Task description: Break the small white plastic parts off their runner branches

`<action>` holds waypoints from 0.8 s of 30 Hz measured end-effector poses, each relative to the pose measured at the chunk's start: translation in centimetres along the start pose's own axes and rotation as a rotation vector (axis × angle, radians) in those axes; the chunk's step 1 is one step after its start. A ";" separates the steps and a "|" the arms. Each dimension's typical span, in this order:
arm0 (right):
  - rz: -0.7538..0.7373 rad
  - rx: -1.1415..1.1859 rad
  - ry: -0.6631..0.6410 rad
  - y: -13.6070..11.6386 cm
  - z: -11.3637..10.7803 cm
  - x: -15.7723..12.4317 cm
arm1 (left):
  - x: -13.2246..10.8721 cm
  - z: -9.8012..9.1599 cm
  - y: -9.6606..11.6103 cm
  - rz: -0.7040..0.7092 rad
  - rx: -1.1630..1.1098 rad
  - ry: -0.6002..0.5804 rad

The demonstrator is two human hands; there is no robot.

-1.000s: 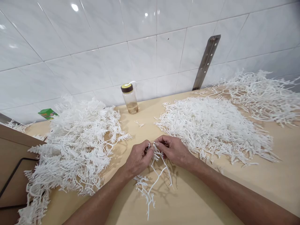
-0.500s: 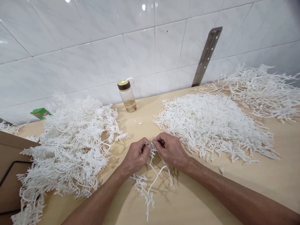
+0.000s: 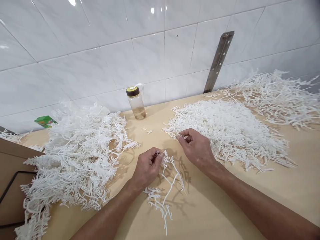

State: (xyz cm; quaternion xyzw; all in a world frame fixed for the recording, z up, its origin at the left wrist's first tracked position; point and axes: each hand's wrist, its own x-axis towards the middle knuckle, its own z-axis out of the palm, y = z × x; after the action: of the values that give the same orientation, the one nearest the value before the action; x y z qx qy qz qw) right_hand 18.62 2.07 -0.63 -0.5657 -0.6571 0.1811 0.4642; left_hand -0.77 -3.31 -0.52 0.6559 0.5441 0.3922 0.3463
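My left hand (image 3: 148, 166) pinches the upper end of a white branched plastic sprig (image 3: 168, 191) between thumb and forefinger. Its thin forked twigs hang down toward me over the table, casting shadows. My right hand (image 3: 196, 146) is apart from it, thumb and forefinger closed together at the left edge of a heap of short white plastic twigs (image 3: 225, 130). Whether a small piece sits in that pinch is hard to make out against the white heap. A larger pile of white branched sprigs (image 3: 82, 156) lies left of my left hand.
A clear bottle (image 3: 138, 107) with a dark and yellow lid stands near the tiled wall. Long white branches (image 3: 282, 100) lie at the back right. A metal bracket (image 3: 218, 63) leans on the wall. A green packet (image 3: 45, 121) and a brown box (image 3: 15, 166) are at left.
My right hand has left the sprig and moved right and away from me, to the edge of the twig heap. My left hand keeps its hold, and the hanging sprig has swung slightly right.
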 end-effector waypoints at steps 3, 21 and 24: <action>-0.109 -0.041 0.040 -0.5 -0.4 0.2 | -0.2 0.1 0.0 0.008 0.006 0.014; 0.178 0.331 -0.477 -1.8 1.4 -2.3 | -0.1 0.3 -0.1 0.058 0.214 0.048; 0.117 0.289 -0.487 -1.3 1.4 -2.2 | -0.2 0.3 -0.1 0.068 0.265 0.039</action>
State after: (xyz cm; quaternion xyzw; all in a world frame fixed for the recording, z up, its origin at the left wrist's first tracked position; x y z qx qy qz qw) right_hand 16.60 0.10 -1.22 -0.4705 -0.6830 0.4297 0.3571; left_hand -0.56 -3.45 -0.80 0.7061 0.5754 0.3411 0.2324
